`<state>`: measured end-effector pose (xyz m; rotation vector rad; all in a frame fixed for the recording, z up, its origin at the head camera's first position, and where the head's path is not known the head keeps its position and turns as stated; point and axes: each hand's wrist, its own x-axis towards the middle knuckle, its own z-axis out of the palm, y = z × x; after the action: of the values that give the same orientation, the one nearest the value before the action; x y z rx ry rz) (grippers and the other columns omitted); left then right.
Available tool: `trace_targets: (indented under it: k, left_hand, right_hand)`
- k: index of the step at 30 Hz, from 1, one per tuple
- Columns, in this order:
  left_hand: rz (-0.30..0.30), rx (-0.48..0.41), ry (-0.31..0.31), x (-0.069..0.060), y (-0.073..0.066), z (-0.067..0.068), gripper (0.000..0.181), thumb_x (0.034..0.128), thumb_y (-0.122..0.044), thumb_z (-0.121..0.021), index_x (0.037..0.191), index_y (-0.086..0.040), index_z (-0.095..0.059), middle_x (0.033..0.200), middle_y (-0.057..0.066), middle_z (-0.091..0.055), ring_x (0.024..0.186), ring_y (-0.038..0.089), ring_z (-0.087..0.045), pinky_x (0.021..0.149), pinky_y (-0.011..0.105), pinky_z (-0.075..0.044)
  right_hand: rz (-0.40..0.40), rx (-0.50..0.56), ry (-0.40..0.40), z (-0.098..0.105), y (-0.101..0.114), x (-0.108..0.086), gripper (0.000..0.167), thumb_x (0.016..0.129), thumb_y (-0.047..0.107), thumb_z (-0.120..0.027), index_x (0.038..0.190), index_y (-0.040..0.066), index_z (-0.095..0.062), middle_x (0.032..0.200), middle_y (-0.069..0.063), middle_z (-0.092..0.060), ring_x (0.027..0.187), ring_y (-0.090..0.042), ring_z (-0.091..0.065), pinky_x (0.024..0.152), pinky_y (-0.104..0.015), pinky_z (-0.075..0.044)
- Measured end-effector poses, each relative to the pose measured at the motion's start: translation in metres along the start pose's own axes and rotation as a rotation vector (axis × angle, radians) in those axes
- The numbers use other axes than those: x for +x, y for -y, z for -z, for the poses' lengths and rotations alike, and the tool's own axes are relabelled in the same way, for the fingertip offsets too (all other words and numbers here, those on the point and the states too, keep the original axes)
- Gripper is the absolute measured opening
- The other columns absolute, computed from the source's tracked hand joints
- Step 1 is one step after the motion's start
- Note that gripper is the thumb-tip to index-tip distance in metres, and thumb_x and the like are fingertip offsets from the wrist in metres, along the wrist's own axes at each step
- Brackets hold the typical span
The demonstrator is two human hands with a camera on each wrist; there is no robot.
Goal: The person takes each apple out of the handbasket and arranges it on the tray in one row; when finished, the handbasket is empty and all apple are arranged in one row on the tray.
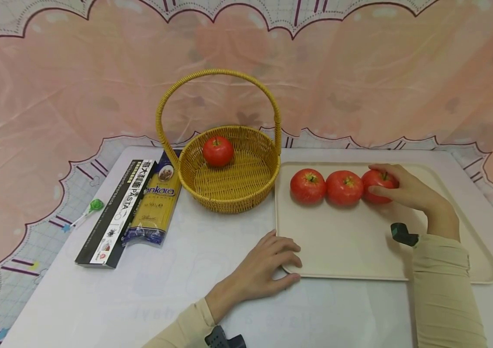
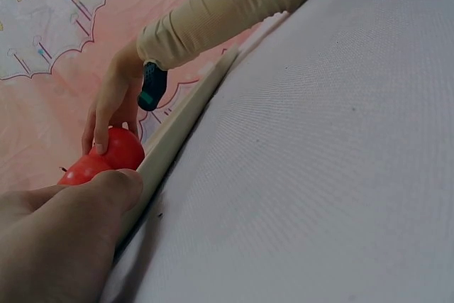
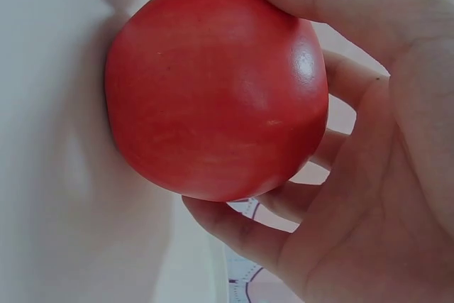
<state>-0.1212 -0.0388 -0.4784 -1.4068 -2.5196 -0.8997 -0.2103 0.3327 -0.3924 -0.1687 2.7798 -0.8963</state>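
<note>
Three red apples stand in a row on the beige tray [image 1: 342, 251]: a left one [image 1: 308, 186], a middle one [image 1: 344, 188] and a right one [image 1: 376, 185]. My right hand [image 1: 407, 188] grips the right apple, thumb on its near side and fingers round its far side; the right wrist view shows this apple [image 3: 216, 90] between thumb and fingers of the hand [image 3: 355, 147]. My left hand [image 1: 263, 266] rests at the tray's near left corner, fingers spread and relaxed over the rim, holding no apple. In the left wrist view its thumb side [image 2: 71, 225] shows beside the tray edge.
A yellow wicker basket [image 1: 229, 198] with a tall handle stands left of the tray, one apple [image 1: 218, 151] inside. Further left lie a yellow pasta packet [image 1: 154, 208], a black and white pasta box [image 1: 118, 212] and a green lollipop [image 1: 96, 205]. A patterned pink cloth hangs behind.
</note>
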Motion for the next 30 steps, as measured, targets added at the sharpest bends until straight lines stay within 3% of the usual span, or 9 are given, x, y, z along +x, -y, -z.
trace_targets:
  k: [20,27,30]
  left_hand:
    - [-0.008,-0.007,-0.006,-0.0002,0.0013,-0.0015,0.015,0.0882,-0.035,-0.064,0.1,-0.026,-0.063,0.124,-0.007,-0.055,0.125,0.008,-0.044,0.119,0.043,-0.019]
    - [-0.005,-0.01,-0.001,0.0001,0.0013,-0.0013,0.016,0.0883,-0.036,-0.063,0.1,-0.026,-0.062,0.124,-0.007,-0.055,0.125,0.008,-0.044,0.119,0.043,-0.019]
    - [-0.006,-0.009,-0.002,0.0002,0.0013,-0.0009,0.015,0.0883,-0.035,-0.063,0.1,-0.026,-0.062,0.124,-0.007,-0.055,0.125,0.008,-0.044,0.119,0.044,-0.019]
  right_hand:
    - [-0.003,0.002,0.002,0.0003,-0.0019,0.0005,0.072,0.09,0.046,-0.057,0.148,0.014,-0.026,0.143,-0.025,-0.027,0.128,-0.046,-0.028,0.099,-0.071,-0.029]
    - [0.045,0.028,-0.079,0.0014,0.0018,0.0017,0.064,0.092,0.041,-0.056,0.145,0.014,-0.032,0.143,-0.024,-0.03,0.128,-0.044,-0.029,0.1,-0.069,-0.027]
    - [0.091,0.063,-0.135,-0.0002,0.0073,0.0042,0.059,0.092,0.035,-0.058,0.142,0.013,-0.037,0.142,-0.022,-0.032,0.124,-0.041,-0.033,0.102,-0.061,-0.031]
